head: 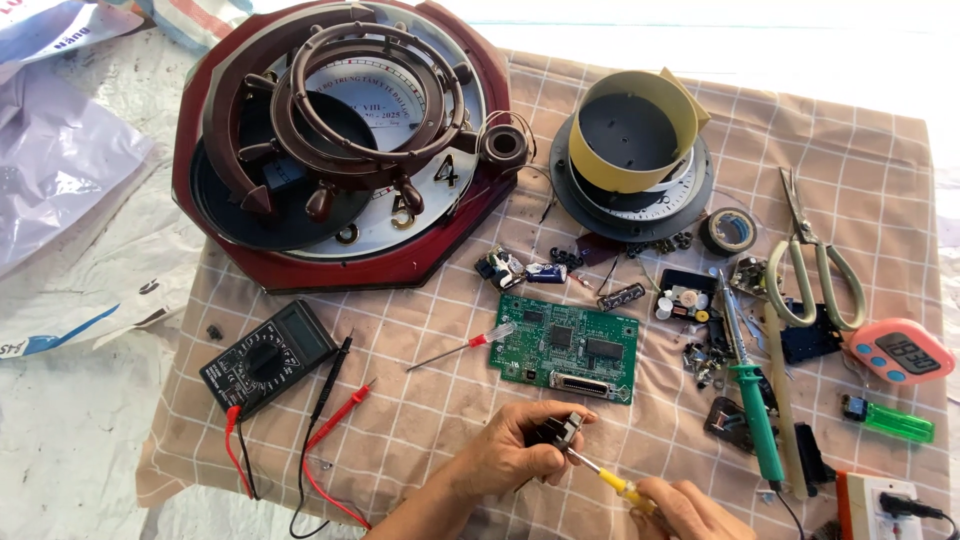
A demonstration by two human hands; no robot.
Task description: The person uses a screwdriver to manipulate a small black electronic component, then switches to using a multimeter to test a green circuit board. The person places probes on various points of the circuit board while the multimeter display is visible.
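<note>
Nearest me, the right hand (pixel 690 508) is cut off by the lower frame edge; its fingers are closed round a yellow-handled screwdriver (pixel 612 478), the tip meeting a small dark part (pixel 562 430). The left hand (pixel 520 450) pinches that part between thumb and fingertips; most of it is hidden, so I cannot make out what it is. Just beyond lies a green circuit board (pixel 570 348) on the checked cloth (pixel 420 420) covering the bench, a red-handled screwdriver (pixel 462 348) touching its left edge. Left: black multimeter (pixel 268 358) with leads. Right: green soldering iron (pixel 750 390), scissors (pixel 815 262), pink timer (pixel 902 352). Farthest: large clock face (pixel 345 140), partly cropped on top.
</note>
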